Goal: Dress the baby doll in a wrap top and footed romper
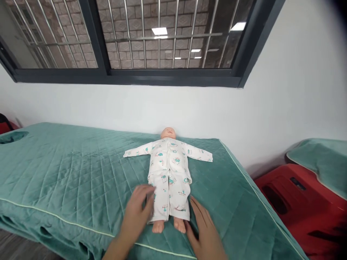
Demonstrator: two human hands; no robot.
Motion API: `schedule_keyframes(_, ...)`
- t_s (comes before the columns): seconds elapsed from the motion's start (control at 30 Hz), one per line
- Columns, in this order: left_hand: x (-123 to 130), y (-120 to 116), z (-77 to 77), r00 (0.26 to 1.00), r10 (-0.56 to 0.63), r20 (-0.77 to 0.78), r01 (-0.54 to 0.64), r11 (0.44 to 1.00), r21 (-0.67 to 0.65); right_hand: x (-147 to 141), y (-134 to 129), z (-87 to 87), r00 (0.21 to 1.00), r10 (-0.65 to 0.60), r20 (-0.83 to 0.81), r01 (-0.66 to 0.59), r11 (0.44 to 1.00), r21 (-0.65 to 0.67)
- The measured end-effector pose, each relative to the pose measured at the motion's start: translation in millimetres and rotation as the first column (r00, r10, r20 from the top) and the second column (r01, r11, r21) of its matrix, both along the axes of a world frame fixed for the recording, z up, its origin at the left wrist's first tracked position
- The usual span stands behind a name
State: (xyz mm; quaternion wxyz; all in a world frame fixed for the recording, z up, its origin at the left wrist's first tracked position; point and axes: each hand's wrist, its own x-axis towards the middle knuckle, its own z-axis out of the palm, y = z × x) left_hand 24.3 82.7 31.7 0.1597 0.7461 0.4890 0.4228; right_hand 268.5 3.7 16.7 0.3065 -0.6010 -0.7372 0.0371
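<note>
A baby doll point(168, 133) lies on its back on the green quilted bed cover point(81, 169), head by the wall and bare feet toward me. It wears a white printed pajama top point(169, 155) with both sleeves spread out, and matching pants point(169, 198). My left hand point(139, 207) is beside the doll's right pant leg, fingers bent and apart, the fingertips at the cloth's edge. Along the outer side of the other leg, near the foot, rests my right hand point(202, 231) with its fingers stretched. I see nothing held in either hand.
Behind the bed is a white wall point(121, 104) under a dark-framed window point(173, 77) with metal bars. On the right stands a red plastic stool or seat point(300, 206) with a green cloth point(322, 159) over it. Something red and black point(5, 124) shows at the far left.
</note>
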Motion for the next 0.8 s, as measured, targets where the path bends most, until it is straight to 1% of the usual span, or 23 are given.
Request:
schedule_keyframes(0.07,17,-28,10.3,0.993,-0.082,-0.082,0.086,0.995,0.041,-5,-3,-1.3,0.997,-0.022,-0.071,0.023,1.000,0.015)
schedule_keyframes(0.13,29,-43,22.0,0.978,-0.112,-0.178,0.124,0.991,0.057,-10,-1,0.2,0.991,-0.036,-0.129,0.036,0.999,-0.004)
schedule_keyframes(0.2,37,-48,29.9,0.957,-0.109,-0.270,0.130,0.990,0.061,-14,2,3.4,0.984,-0.045,-0.175,0.038,0.998,-0.045)
schedule_keyframes(0.23,41,-49,31.4,0.946,-0.099,-0.310,0.125,0.990,0.064,-16,4,4.9,0.981,-0.046,-0.191,0.033,0.997,-0.068)
schedule_keyframes(0.33,49,-45,27.8,0.927,-0.051,-0.370,0.087,0.993,0.082,-21,8,7.6,0.975,-0.047,-0.215,0.020,0.992,-0.125)
schedule_keyframes(0.43,54,-43,21.2,0.930,-0.029,-0.367,0.065,0.994,0.086,-22,9,10.2,0.972,-0.050,-0.231,0.015,0.989,-0.150)
schedule_keyframes(0.5,55,-43,20.6,0.940,-0.029,-0.341,0.058,0.996,0.074,-20,8,15.2,0.970,-0.038,-0.239,0.004,0.990,-0.142)
schedule_keyframes(0.57,53,-44,23.9,0.956,-0.056,-0.287,0.074,0.996,0.052,-16,5,22.9,0.974,-0.015,-0.228,-0.008,0.995,-0.100)
schedule_keyframes(0.67,48,-49,30.8,0.976,-0.101,-0.191,0.108,0.994,0.029,-10,-3,33.4,0.986,0.032,-0.164,-0.029,0.999,0.021)
schedule_keyframes(0.73,46,-53,32.0,0.982,-0.098,-0.162,0.105,0.994,0.037,-8,-9,34.4,0.993,0.059,-0.100,-0.051,0.996,0.077)
schedule_keyframes(0.8,45,-58,27.8,0.984,-0.077,-0.163,0.088,0.994,0.065,-7,-15,29.2,0.997,0.068,-0.038,-0.065,0.995,0.082)
